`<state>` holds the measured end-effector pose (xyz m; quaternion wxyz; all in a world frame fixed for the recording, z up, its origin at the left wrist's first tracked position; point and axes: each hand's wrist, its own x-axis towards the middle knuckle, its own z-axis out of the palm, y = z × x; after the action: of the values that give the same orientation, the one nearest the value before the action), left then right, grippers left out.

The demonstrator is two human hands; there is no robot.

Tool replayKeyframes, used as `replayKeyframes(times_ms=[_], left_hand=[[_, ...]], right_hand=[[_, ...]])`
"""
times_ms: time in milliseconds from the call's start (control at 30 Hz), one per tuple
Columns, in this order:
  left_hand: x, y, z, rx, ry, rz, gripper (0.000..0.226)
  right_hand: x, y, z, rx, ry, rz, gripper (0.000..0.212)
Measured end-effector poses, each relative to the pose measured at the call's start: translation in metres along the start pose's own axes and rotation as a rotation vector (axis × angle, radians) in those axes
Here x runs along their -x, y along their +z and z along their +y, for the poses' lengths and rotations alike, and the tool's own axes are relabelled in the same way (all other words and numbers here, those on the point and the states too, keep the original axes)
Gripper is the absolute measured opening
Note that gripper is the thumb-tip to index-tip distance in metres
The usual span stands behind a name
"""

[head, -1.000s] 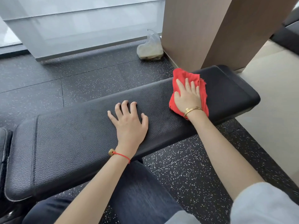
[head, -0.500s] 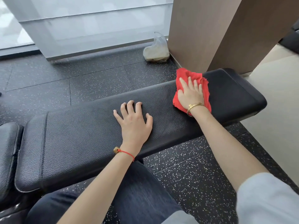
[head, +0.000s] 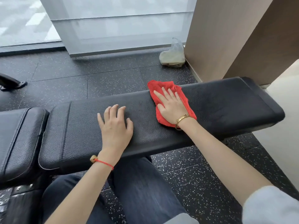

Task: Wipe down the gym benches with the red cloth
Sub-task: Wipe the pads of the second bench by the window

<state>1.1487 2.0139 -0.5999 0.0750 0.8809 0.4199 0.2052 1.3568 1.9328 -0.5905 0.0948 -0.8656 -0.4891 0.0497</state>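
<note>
Directly under right hand: red cloth

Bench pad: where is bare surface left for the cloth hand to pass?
Bare bench pad runs from the red cloth to the far end, and between the left hand and the seam. Only a narrow gap separates it from the right hand.
</note>
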Motion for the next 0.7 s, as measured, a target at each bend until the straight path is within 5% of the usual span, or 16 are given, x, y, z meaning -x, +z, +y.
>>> replayKeyframes(times_ms=[267,433,700], left_hand=[[0.008,-0.014,-0.055,-0.035,-0.258,0.014,0.045],[0.007,-0.011,-0.057,-0.014,-0.265,0.031,0.043],[0.006,-0.010,-0.056,-0.019,-0.270,0.055,0.043]], right_hand=[[0.006,0.018,-0.094,0.038,-0.222,-0.018,0.059],[0.052,0.019,-0.080,-0.014,-0.386,-0.023,0.059],[-0.006,0.010,-0.051,0.020,-0.002,0.016,0.057]])
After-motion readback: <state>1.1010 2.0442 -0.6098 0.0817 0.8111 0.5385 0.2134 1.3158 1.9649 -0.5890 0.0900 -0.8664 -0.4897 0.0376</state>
